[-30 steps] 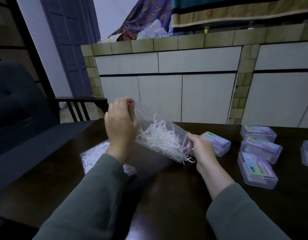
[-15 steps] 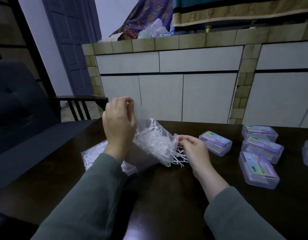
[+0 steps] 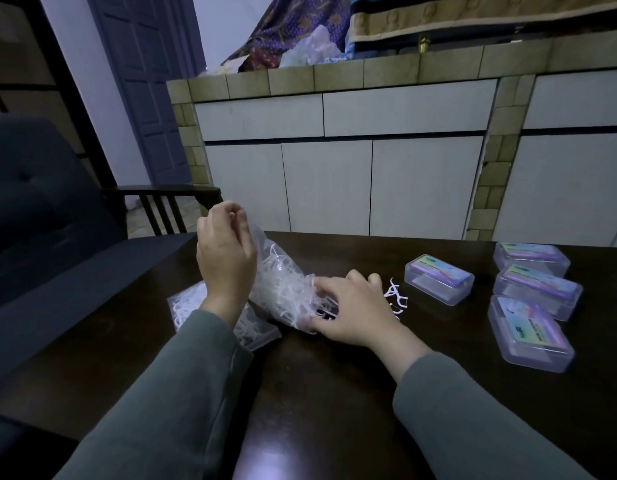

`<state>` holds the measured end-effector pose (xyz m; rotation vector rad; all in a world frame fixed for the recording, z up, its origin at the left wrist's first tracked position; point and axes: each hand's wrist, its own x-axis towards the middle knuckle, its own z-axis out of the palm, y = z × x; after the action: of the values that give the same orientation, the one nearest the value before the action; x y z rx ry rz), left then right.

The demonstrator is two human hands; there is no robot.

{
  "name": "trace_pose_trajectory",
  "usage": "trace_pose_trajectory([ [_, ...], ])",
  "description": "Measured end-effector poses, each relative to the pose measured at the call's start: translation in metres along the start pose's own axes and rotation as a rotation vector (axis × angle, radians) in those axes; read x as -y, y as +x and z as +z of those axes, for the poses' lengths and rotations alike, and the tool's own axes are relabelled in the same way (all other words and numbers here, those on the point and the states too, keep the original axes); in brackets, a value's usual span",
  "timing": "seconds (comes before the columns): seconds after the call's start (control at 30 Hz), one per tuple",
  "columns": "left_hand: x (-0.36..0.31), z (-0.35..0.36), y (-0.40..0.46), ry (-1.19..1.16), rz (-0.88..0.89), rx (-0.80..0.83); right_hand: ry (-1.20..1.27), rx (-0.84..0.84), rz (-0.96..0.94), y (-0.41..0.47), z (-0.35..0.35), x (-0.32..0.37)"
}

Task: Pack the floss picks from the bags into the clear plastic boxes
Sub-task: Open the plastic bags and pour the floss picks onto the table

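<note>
1. Head view: the left hand (image 3: 227,251) pinched the raised end of a clear bag (image 3: 282,289) of floss picks, tilted down toward 3 o'clock.
2. The right hand (image 3: 352,311), fingers curled, gripped the bag's low mouth on the dark table (image 3: 334,393).
3. Loose floss picks (image 3: 397,297) lay at 3 o'clock of that hand.
4. Closed clear boxes (image 3: 438,278) sat farther toward 3 o'clock; a second bag (image 3: 196,306) lay under the left wrist.

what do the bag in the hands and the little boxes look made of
Bag: thin clear plastic film, apparently; it crinkles and the white picks show through. Boxes: rigid clear plastic, likely; smooth glossy walls, straight edges, a printed colourful label under each lid.
</note>
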<state>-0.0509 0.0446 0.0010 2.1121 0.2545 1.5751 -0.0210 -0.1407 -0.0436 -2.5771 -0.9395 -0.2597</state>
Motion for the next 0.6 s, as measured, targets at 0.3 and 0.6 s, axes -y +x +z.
trace_pose_trajectory([
  [0.3,0.001,0.003,-0.001,-0.014,-0.033,0.02,-0.21,-0.014,0.053,-0.007,-0.015,-0.004],
  [0.6,-0.003,0.002,0.0,-0.006,-0.062,-0.004,-0.467,0.128,0.418,-0.025,-0.052,-0.027],
])
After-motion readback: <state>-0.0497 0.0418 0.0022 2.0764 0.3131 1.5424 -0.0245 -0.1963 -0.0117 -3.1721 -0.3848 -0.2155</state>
